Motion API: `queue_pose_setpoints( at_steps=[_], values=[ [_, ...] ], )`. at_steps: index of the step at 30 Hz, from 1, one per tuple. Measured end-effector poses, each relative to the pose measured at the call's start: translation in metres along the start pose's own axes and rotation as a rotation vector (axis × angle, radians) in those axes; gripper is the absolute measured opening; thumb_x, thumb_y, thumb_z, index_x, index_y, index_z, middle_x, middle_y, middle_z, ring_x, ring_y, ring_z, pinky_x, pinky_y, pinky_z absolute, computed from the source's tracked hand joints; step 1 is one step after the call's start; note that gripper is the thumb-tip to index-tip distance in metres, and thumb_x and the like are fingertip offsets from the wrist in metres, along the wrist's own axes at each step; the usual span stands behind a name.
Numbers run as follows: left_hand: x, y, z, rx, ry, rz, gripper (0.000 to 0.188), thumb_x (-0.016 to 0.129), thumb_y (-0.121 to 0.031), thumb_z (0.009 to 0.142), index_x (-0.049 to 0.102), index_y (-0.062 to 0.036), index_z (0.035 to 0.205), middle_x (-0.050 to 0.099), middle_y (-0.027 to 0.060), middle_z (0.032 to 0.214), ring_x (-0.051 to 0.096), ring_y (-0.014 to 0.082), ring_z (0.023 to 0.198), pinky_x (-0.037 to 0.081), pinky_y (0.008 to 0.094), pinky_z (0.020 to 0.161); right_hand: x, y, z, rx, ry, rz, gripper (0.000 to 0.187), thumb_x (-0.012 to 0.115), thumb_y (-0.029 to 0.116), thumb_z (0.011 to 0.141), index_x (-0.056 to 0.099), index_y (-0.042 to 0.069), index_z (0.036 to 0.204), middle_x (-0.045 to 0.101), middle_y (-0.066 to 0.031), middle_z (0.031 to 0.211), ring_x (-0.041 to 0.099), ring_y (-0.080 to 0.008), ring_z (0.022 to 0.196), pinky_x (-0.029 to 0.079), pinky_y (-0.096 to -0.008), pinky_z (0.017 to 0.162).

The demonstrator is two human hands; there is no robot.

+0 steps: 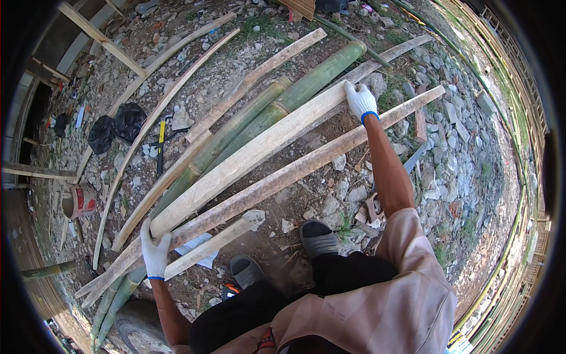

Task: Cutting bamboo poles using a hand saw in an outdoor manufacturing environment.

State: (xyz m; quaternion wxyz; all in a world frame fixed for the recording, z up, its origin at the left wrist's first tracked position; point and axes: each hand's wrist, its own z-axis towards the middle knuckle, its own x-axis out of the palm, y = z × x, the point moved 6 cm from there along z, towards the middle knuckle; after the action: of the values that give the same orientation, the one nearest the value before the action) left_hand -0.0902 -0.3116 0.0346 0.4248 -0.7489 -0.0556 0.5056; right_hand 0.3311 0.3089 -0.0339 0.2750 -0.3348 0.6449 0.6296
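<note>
I am working over rough ground (306, 194), brown soil scattered with stones, which breaks up into grey rubble (454, 159) on the right. Wooden posts (105, 40) stand at the upper left, and long poles (526, 248) curve along the right rim. The board (253, 158), pale and slanting from lower left to upper right, lies across my middle view, over part of the bamboo (318, 76). My left grip (155, 253), in a white glove, pinches its near end between thumb and fingers; my right grip (361, 101) is closed on the far end, its fingers partly hidden. I cannot tell whether the board touches the bamboo. A speckled plank (318, 159) runs along its lower side, passing close by both grips. On the upper side, bamboo and more planks crowd its edge, with a hammer (161, 131) beyond them. Below the left grip, a tyre (138, 312) sits near the forearm. My widest gap is the stony strip between the speckled plank and the sandals (318, 236), running out toward the rubble.
</note>
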Motion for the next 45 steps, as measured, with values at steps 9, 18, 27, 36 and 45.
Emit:
queue_pose_setpoints(
  at_steps=[9,18,27,36,45],
  values=[
    [-0.012,-0.004,0.025,0.096,0.150,0.293,0.073,0.080,-0.013,0.084,0.049,0.0008,0.150,0.058,0.0244,0.145,0.058,0.0337,0.135,0.045,0.0407,0.113,0.016,-0.033,0.013,0.083,-0.029,0.306,0.075,0.065,0.059,0.093,0.068,-0.009,0.123,0.076,-0.0282,0.110,0.074,-0.0376,0.106,0.055,-0.0414,0.095],
    [-0.014,0.002,0.034,0.153,0.206,0.295,0.075,0.087,-0.016,0.076,0.054,-0.0002,0.142,0.063,0.0224,0.135,0.060,0.0366,0.129,0.046,0.0438,0.110,0.018,-0.033,0.014,0.034,-0.051,0.228,0.074,0.066,0.058,0.092,0.069,-0.009,0.124,0.075,-0.0293,0.113,0.073,-0.0383,0.112,0.054,-0.0419,0.098],
    [-0.006,-0.033,0.046,0.031,0.339,0.443,0.075,0.090,-0.021,0.072,0.059,0.0014,0.136,0.068,0.0244,0.127,0.065,0.0369,0.122,0.050,0.0428,0.104,0.019,-0.042,0.016,0.087,-0.032,0.438,0.069,0.072,0.050,0.090,0.068,-0.010,0.124,0.076,-0.0228,0.109,0.076,-0.0285,0.098,0.060,-0.0381,0.084],
    [-0.016,-0.044,0.038,0.022,0.205,0.421,0.067,0.090,-0.022,0.073,0.064,0.0021,0.130,0.075,0.0246,0.114,0.073,0.0371,0.108,0.055,0.0429,0.095,0.028,0.024,0.026,0.110,0.151,0.772,0.062,0.075,0.040,0.095,0.060,-0.005,0.136,0.065,-0.0138,0.124,0.067,-0.0247,0.108,0.064,-0.0426,0.084],
    [0.025,-0.056,0.052,0.090,0.070,0.426,0.066,0.091,-0.024,0.073,0.065,0.0018,0.128,0.073,0.0267,0.115,0.072,0.0411,0.108,0.056,0.0443,0.094,0.036,0.024,0.122,-0.063,0.015,0.349,0.063,0.067,0.053,0.093,0.073,-0.001,0.126,0.074,-0.0185,0.118,0.070,-0.0305,0.108,0.054,-0.0385,0.094]
  ],
)
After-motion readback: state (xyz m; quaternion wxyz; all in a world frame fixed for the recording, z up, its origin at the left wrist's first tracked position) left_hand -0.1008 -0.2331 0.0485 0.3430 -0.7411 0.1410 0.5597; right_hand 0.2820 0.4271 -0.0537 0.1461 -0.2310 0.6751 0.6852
